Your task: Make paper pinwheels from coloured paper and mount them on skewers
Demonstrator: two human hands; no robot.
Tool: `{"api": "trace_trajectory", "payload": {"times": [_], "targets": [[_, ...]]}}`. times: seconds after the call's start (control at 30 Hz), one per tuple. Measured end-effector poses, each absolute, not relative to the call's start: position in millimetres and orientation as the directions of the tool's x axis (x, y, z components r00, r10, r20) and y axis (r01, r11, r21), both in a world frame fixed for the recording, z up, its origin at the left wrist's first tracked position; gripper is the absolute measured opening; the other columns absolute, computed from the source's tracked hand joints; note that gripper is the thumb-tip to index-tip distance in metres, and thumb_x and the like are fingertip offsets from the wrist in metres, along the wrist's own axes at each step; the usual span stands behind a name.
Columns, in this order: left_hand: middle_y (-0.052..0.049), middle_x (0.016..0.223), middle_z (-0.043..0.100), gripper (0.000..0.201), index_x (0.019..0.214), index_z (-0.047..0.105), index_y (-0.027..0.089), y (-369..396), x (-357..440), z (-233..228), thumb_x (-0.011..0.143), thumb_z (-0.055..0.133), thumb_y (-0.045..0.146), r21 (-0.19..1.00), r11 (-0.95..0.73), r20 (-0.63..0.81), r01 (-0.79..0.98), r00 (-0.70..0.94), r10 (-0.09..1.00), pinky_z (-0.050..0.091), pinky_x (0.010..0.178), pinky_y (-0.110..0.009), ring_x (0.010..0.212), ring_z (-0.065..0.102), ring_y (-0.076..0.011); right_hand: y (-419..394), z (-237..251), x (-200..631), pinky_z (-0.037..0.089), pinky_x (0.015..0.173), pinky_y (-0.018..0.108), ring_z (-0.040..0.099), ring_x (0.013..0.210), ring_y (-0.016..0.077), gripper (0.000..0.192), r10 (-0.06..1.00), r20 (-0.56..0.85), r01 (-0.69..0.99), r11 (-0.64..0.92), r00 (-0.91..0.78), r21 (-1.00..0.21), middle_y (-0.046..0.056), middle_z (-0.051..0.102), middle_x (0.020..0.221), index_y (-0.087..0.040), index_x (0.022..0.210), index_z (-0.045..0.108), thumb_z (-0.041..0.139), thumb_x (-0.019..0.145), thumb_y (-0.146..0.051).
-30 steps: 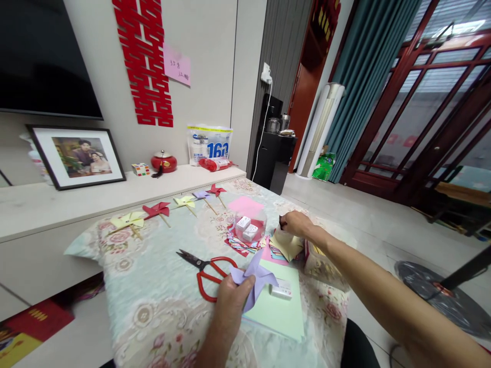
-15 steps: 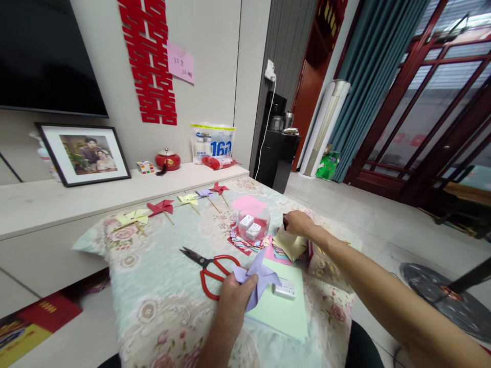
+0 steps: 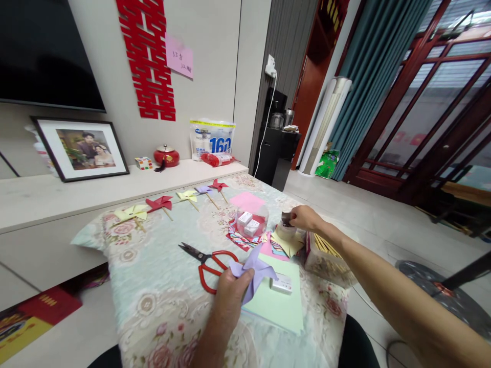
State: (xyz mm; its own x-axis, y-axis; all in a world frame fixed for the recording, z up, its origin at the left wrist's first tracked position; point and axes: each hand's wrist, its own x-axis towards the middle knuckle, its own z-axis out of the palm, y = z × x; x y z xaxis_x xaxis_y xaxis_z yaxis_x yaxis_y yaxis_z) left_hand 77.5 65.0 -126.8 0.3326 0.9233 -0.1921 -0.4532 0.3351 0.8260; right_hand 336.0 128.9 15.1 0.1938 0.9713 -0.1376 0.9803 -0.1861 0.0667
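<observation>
Showing more now: pinched dark piece (image 3: 286,219)

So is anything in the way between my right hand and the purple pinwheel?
Yellow paper lies between your right hand and the purple pinwheel in your left hand, but it's low, so it probably wouldn't block you. Something pale by that right hand, too unclear to name, might.

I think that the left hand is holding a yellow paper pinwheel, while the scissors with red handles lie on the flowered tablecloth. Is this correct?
Not quite: the paper pinwheel in the left hand is light purple, not yellow, as the head view shows. The scissors with red handles do lie on the flowered tablecloth.
</observation>
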Motion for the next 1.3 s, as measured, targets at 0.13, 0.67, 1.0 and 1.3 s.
{"api": "trace_trajectory", "payload": {"times": [0.13,0.67,1.0,1.3], "targets": [[0.001,0.057,0.067,0.024,0.075,0.069,0.015,63.2,75.7,-112.6,0.063,0.081,0.031,0.78,0.357,-0.229,-0.513,0.297,0.927,0.047,0.054,-0.026,0.052,0.061,-0.0162,113.9,31.7,326.6,0.055,0.078,0.034,0.068,0.088,0.0199,0.018,0.992,-0.075,0.995,-0.101,0.099,-0.016,0.005,0.072,0.1,-0.014,0.101,0.069,0.062,0.096,-0.03],[0.002,0.064,0.069,0.027,0.072,0.067,0.014,60.4,69.6,-88.3,0.052,0.082,0.026,0.7,0.338,-0.291,-0.63,0.18,0.94,0.055,0.059,-0.024,0.056,0.063,-0.0123,-24.4,-50.2,215.8,0.027,0.055,0.027,0.066,0.062,0.0194,0.011,0.919,-0.23,0.941,0.279,-0.32,-0.192,0.009,0.075,0.074,-0.018,0.086,0.068,0.058,0.083,-0.017],[0.001,0.067,0.07,0.032,0.076,0.066,0.013,60.3,69.4,-90.5,0.051,0.083,0.025,0.7,0.347,-0.295,-0.624,0.189,0.937,0.057,0.063,-0.028,0.058,0.066,-0.014,-62.1,-62.6,230.8,0.048,0.075,0.025,0.071,0.085,0.0185,0.021,0.967,-0.016,0.807,0.204,-0.255,-0.554,0.005,0.076,0.095,-0.022,0.105,0.07,0.051,0.098,-0.022],[0.001,0.065,0.068,0.03,0.072,0.065,0.015,58.7,70.2,-91.2,0.051,0.083,0.026,0.735,0.341,-0.296,-0.586,0.176,0.939,0.052,0.058,-0.024,0.059,0.063,-0.0133,-76.2,-86.1,218.9,0.05,0.071,0.027,0.066,0.08,0.0189,0.02,0.978,0.102,0.833,0.209,-0.183,-0.512,0.007,0.067,0.09,-0.02,0.104,0.066,0.047,0.098,-0.017]]}}
